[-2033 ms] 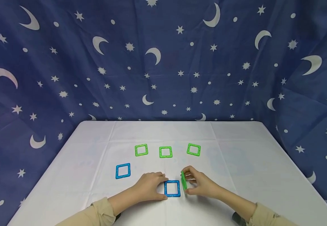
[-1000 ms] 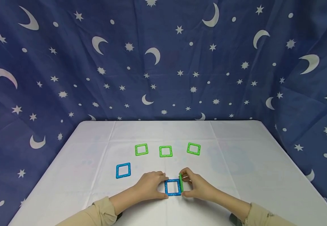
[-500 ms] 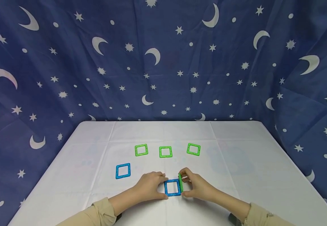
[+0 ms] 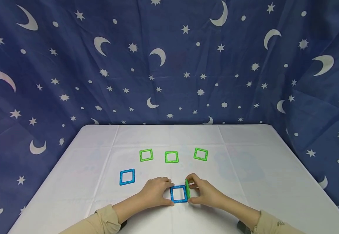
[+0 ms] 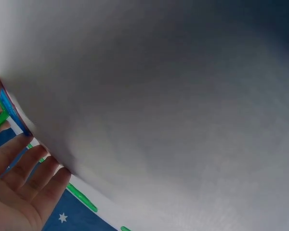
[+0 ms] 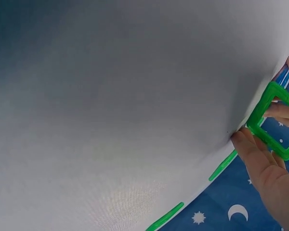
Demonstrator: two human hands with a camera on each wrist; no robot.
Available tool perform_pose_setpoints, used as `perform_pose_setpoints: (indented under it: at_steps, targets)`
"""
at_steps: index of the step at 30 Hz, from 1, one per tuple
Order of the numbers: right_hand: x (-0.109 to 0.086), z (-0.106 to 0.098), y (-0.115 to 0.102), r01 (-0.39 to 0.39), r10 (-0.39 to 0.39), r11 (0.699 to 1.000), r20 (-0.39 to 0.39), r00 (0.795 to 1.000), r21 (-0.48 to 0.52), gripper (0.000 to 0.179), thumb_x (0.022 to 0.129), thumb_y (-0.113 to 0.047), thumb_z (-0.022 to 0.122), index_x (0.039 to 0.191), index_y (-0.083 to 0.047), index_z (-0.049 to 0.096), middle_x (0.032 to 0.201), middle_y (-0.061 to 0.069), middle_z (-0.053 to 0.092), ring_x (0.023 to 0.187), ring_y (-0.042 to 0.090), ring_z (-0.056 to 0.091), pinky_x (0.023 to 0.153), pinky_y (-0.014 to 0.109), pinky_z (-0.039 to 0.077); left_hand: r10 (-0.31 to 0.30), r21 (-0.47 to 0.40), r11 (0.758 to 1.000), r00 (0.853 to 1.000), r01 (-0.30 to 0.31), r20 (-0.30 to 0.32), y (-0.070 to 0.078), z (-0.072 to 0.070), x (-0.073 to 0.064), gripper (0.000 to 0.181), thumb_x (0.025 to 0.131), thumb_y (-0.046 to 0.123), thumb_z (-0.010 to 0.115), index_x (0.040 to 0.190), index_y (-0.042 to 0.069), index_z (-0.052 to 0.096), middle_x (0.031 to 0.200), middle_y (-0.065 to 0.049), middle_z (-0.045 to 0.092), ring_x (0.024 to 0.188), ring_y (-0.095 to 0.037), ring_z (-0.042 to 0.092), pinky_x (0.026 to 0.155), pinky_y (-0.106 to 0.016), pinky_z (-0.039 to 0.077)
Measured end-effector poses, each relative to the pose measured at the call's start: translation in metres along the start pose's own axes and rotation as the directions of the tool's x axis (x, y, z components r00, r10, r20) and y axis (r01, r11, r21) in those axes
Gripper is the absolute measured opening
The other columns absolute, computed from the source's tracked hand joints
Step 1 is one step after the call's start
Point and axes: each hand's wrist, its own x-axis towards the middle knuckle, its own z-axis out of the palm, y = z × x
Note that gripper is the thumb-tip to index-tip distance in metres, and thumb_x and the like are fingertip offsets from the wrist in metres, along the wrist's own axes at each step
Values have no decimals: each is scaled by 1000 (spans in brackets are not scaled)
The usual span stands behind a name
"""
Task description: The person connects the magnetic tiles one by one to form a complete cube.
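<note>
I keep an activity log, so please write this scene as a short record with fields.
Left hand: holds blue square frame tile, which lies flat
Right hand: holds green square frame tile upright at the blue one's right edge
Also lying flat: second blue tile, three more green tiles
Surface: white tablecloth
Backdrop: blue curtain with moons and stars

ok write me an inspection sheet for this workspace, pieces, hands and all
Surface: white tablecloth, creased
Job's things: near blue square frame flat; upright green square frame at its right edge, apparently touching; three flat green frames farther back; second blue frame flat at left
Clutter: nothing seen
Left hand: holds near blue frame's left side
Right hand: pinches upright green frame
Cables: nothing seen
Surroundings: blue moon-and-star fabric backdrop
</note>
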Motion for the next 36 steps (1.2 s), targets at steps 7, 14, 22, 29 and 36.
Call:
perform_pose_setpoints:
  at_steps: [7,14,22,29,36]
  targets:
    - [0,0,0,-6,6,1000,11,1000,11,55,78,-6,75,120,2,41,124,21,55,110,38,60,95,42,48,3,-3,1000,1000,-3,21,1,-1,-1,63,68,52,78,115,11,68,115,-3,66,102,-18,63,81,-35,54]
    - [0,0,0,-4,4,1000,10,1000,16,55,78,-6,74,121,3,41,124,23,55,110,38,60,94,42,49,21,-9,1000,999,-21,32,-1,-3,1,67,68,56,76,117,10,67,114,-3,66,101,-17,63,81,-33,54]
    - [-2,0,2,11,-12,998,14,1000,69,55,78,-4,74,121,3,40,125,25,53,113,40,58,95,37,49,3,-93,996,1000,-2,5,-5,-9,9,46,78,43,74,111,11,70,103,0,70,92,-12,64,77,-29,52]
    - [-2,0,3,9,-10,998,16,1000,70,59,78,-8,75,123,4,40,127,26,51,114,41,57,95,36,49,-71,-200,978,995,56,-67,-14,-11,20,32,81,28,73,108,12,70,99,1,71,91,-13,64,78,-30,51]
    - [-3,-1,3,12,-12,999,2,1000,43,60,78,-10,76,125,3,40,127,24,51,114,42,57,94,36,50,-95,-256,965,982,51,-164,-24,-12,35,24,83,19,71,106,11,70,99,-3,71,89,-18,65,76,-31,53]
